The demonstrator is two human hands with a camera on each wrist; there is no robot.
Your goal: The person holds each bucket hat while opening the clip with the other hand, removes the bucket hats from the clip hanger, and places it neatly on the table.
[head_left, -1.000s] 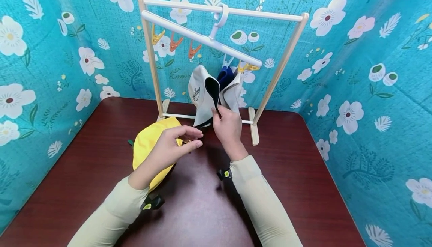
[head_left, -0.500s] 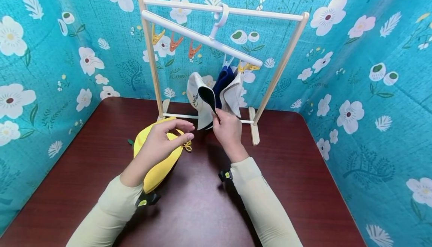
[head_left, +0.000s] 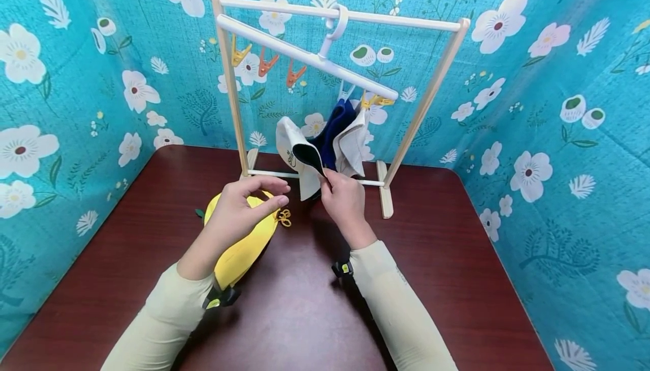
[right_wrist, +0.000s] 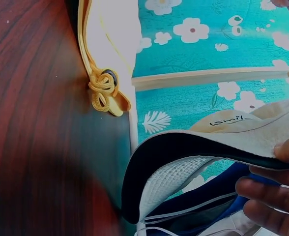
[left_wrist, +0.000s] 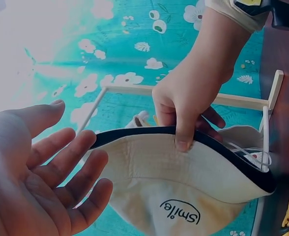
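Two hands raised: right hand (head_left: 345,197) with grip clamped on one white hat (left_wrist: 154,167); left hand (head_left: 241,206) with grip apart, near one yellow hat (head_left: 249,250). Two orange clips (head_left: 266,68), one hanger (head_left: 306,54).

The lettered hat (left_wrist: 152,169) is matt cloth, the hanger (head_left: 299,52) smooth plastic, the rack (head_left: 427,100) wood, the table (head_left: 299,314) glossy.

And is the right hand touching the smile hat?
Touching: the left wrist view shows the right hand pinching the smile hat by its brim.
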